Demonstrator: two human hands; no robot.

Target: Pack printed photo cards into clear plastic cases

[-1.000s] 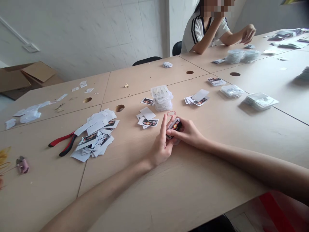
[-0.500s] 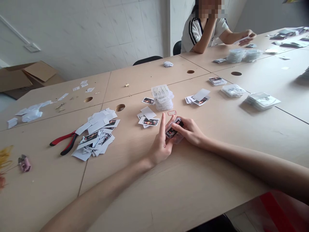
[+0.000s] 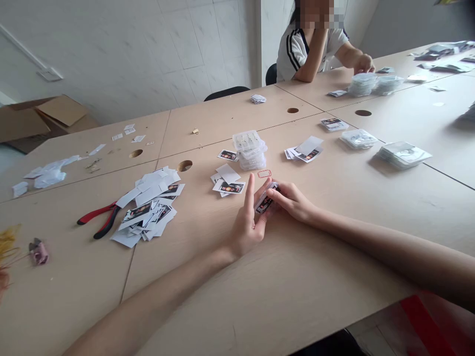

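Between my two hands, just over the table, is a small clear plastic box with a black printed card (image 3: 265, 201) on its face. My left hand (image 3: 248, 223) holds its lower left end with the thumb, the index finger sticking straight up. From the other side, my right hand (image 3: 293, 199) grips it, thumb pressing on the card. Fingers hide most of the box. Just beyond lie a red-edged label (image 3: 264, 173), a stack of clear plastic boxes (image 3: 251, 151) and a small pile of printed cards (image 3: 227, 180).
A large heap of cards (image 3: 148, 210) lies to the left, with red-handled pliers (image 3: 100, 217) against it. More flat boxes (image 3: 403, 154) and cards (image 3: 306, 148) are at the right. A person (image 3: 302, 54) sits across the table, one hand near stacked boxes (image 3: 362, 84).
The box and card have tilted in my hands, so the card's face shows narrower. The person across has drawn a hand back toward the stacked boxes; the white piece it held no longer shows.
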